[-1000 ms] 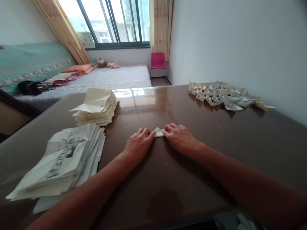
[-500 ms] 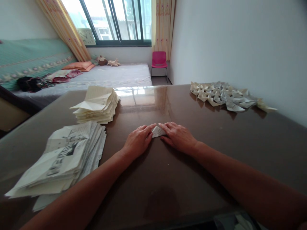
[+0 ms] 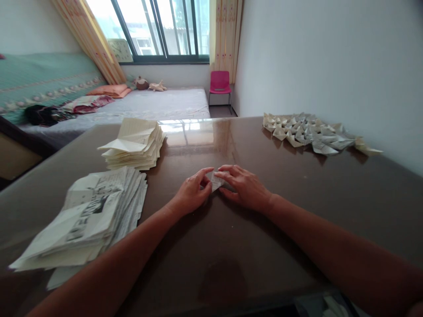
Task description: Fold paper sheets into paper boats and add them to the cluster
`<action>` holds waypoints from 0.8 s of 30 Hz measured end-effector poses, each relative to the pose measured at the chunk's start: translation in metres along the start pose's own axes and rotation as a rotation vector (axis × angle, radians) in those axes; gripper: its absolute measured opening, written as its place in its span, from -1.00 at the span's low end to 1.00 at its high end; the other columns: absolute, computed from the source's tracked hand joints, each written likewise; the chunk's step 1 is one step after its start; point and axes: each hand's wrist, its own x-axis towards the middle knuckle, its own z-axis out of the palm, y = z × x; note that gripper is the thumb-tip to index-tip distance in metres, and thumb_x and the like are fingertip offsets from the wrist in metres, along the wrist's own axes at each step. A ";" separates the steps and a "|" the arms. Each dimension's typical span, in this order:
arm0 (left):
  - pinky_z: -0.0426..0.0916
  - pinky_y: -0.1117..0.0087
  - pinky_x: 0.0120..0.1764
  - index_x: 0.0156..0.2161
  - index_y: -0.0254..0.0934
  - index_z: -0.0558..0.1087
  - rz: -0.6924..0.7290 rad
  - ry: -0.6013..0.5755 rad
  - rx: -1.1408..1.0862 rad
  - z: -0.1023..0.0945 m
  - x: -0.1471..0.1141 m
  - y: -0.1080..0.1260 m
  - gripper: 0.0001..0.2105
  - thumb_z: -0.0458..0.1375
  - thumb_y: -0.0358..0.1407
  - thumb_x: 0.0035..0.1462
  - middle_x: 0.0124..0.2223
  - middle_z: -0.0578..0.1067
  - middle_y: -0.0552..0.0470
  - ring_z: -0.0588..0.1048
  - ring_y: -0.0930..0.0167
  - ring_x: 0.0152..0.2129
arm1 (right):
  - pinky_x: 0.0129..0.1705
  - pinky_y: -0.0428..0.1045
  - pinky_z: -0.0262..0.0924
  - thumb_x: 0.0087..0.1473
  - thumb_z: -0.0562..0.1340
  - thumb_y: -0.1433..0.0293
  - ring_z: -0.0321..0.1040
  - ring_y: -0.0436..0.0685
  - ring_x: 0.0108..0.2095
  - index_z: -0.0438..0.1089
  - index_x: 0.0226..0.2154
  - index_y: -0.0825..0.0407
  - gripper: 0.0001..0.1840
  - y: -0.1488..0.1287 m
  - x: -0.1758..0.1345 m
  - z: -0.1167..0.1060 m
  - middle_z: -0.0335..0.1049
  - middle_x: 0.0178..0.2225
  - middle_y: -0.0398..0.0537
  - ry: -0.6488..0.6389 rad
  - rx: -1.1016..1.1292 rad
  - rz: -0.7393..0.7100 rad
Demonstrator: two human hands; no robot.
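Observation:
A small folded paper (image 3: 216,180), pale with faint print, is at the middle of the brown table between my two hands. My left hand (image 3: 194,189) curls its thumb and forefinger at the paper's left edge. From the other side, my right hand (image 3: 244,187) has its fingertips over the paper's upper right part, with the thumb lower down. The fingers hide part of the paper, so its exact shape cannot be made out.
To the left lie a stack of printed sheets (image 3: 89,215) and, behind it, a stack of cream sheets (image 3: 135,143). Several folded paper boats (image 3: 304,130) stand grouped at the back right by the wall. Beyond the table (image 3: 264,255) are a bed (image 3: 172,101) and a pink chair (image 3: 220,82).
The folded paper has been turned and tipped up somewhat. My left fingers have shifted from lying along it to a curled pinch, and my right fingers have lifted slightly.

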 end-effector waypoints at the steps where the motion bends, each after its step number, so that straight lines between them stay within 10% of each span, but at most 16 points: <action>1: 0.33 0.44 -0.32 0.13 -0.31 0.28 0.009 -0.008 -0.014 0.000 0.000 0.001 -0.54 0.05 -0.32 0.10 -0.36 0.45 0.10 0.40 0.49 -0.48 | 0.05 0.10 0.17 0.16 0.14 0.31 0.21 0.20 0.02 0.26 0.11 0.01 -0.55 0.001 0.000 0.001 0.25 0.11 0.05 0.003 0.011 0.007; 12: 0.38 0.48 -0.45 -0.05 -0.29 0.27 -0.075 0.130 -0.257 0.007 -0.001 0.004 -0.69 0.10 -0.21 0.12 -0.26 0.43 0.02 0.48 0.44 -0.37 | -0.06 -0.04 0.21 0.21 0.07 0.38 0.36 0.08 -0.14 0.24 0.13 0.02 -0.57 0.003 0.001 0.004 0.38 -0.08 0.02 -0.044 0.165 0.179; 24: 0.47 0.31 -0.14 -0.06 -0.21 0.23 0.106 0.089 -0.195 0.033 -0.011 0.020 -0.63 0.21 -0.28 0.03 -0.02 0.29 -0.07 0.46 0.39 -0.16 | -0.11 0.00 0.27 0.08 0.11 0.46 0.40 0.20 -0.15 0.06 0.23 0.20 -0.36 -0.011 0.004 0.002 0.27 0.02 0.20 -0.246 0.010 0.302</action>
